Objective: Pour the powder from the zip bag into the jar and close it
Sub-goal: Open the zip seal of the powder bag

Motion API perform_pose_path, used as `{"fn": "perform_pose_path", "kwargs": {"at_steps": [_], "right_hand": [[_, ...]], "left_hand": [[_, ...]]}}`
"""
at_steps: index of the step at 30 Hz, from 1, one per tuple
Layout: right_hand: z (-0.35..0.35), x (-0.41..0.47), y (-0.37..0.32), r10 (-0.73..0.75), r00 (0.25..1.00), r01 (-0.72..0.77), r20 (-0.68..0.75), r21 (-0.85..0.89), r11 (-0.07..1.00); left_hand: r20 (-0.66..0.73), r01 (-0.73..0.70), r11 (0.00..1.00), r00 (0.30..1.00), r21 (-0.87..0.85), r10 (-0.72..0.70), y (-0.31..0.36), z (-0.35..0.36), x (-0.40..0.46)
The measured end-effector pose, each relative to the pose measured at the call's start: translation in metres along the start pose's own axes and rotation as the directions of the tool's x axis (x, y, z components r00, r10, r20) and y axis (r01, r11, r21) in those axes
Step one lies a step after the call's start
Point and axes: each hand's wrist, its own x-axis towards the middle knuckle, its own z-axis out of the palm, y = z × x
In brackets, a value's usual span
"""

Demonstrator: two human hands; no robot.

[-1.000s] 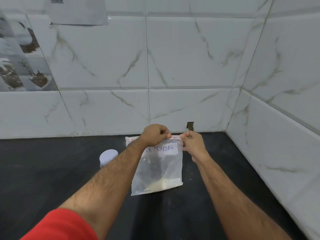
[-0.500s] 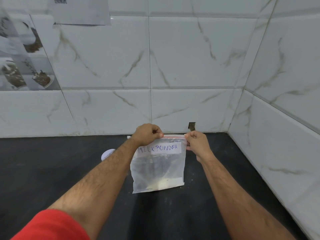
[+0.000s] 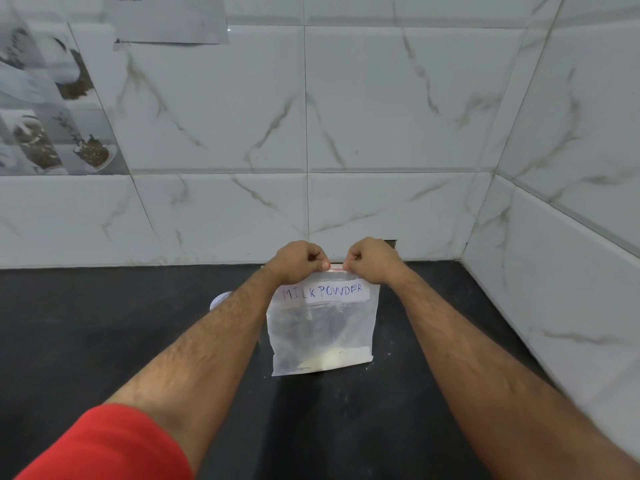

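A clear zip bag [image 3: 322, 334] labelled "MILK POWDER" stands upright on the black counter [image 3: 104, 334], with a little pale powder along its bottom. My left hand [image 3: 298, 259] and my right hand [image 3: 372, 259] both pinch the red zip strip at the bag's top, close together near its middle. Only a sliver of the jar's white lid [image 3: 218, 299] shows behind my left forearm; the rest of the jar is hidden.
White marble-look tiles form the back wall [image 3: 381, 116] and the right side wall [image 3: 571, 254], meeting in a corner. Printed sheets hang at the upper left. A small dark notch sits in the wall base behind my right hand.
My hands have drawn together along the zip strip toward the bag's middle. The bag now hangs squarer with its whole label showing, and my left forearm covers more of the jar.
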Motion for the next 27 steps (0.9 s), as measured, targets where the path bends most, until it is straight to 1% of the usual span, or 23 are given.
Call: {"fn": "perform_pose_path", "kwargs": {"at_steps": [4,7,12,20,27], "right_hand": [[0.000,-0.001,0.006,-0.003,1.000,0.002,0.014,0.053,0.999],[-0.001,-0.003,0.009,-0.009,1.000,0.009,0.005,0.058,0.998],[-0.004,-0.002,0.017,0.021,1.000,-0.021,-0.001,0.061,0.998],[-0.009,-0.004,0.022,0.005,1.000,-0.005,0.001,0.058,0.998],[-0.011,-0.008,0.021,0.005,1.000,-0.005,0.000,0.077,0.997]], "left_hand": [[-0.018,0.037,0.999,0.999,0.006,-0.037,-0.012,-0.008,-0.006],[-0.034,0.049,0.999,0.998,0.018,-0.048,-0.021,-0.014,-0.010],[-0.055,0.071,0.996,0.996,0.058,-0.068,-0.039,-0.027,-0.018],[-0.077,0.087,0.993,0.994,0.084,-0.080,-0.054,-0.037,-0.024],[-0.085,0.091,0.994,0.993,0.063,-0.085,-0.053,-0.039,-0.025]]}}
